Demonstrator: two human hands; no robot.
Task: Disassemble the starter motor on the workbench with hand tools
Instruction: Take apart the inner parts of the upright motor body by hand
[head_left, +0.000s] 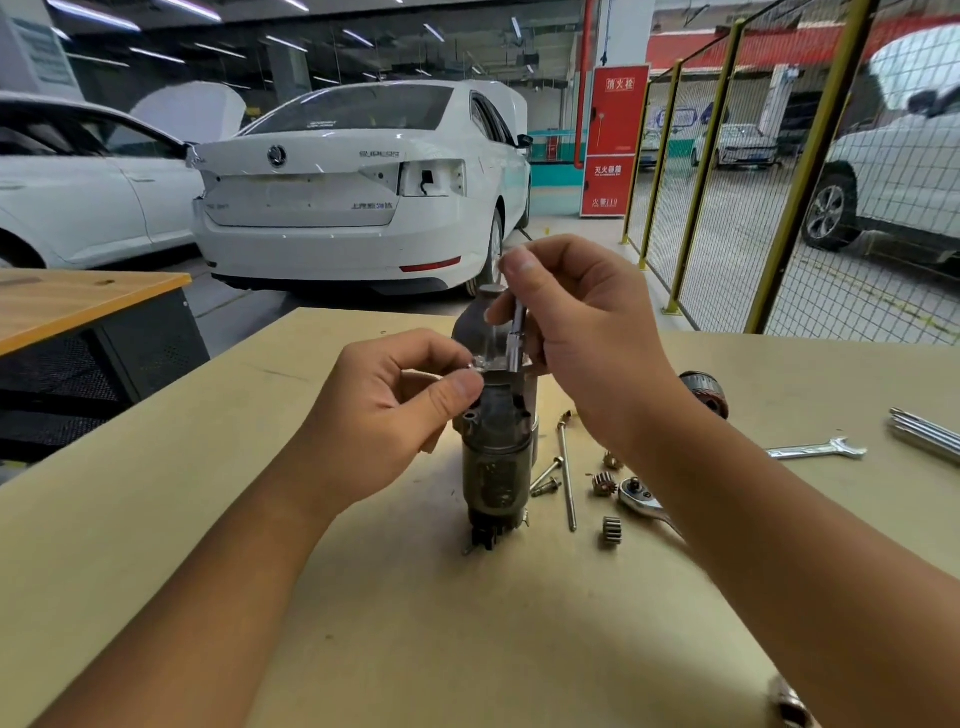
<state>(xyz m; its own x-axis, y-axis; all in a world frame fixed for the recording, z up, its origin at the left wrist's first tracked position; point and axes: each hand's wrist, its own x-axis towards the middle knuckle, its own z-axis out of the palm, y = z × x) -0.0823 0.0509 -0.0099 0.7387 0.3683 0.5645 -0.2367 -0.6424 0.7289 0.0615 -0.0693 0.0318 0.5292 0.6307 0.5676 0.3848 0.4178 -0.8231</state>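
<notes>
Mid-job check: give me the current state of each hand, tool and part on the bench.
Starter motor: upright on workbench, partly stripped.
Left hand: pinching a small part at the motor's top.
Right hand: gripping socket driver, set vertically on the motor.
Long bolts: removed, lying loose.
Gears: out, loose.
Ratchet: lying idle.
Wrench: lying idle.

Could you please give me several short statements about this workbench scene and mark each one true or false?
1. The right hand pinches a slim silver socket driver set upright on the grey cylindrical starter motor. True.
2. The chrome open-ended spanner is held in the left hand. False: it lies on the tan wooden workbench, right of the motor.
3. Small toothed gears lie loose on the bench. True.
4. The long steel through bolt is still fitted. False: it lies beside the motor.
</notes>
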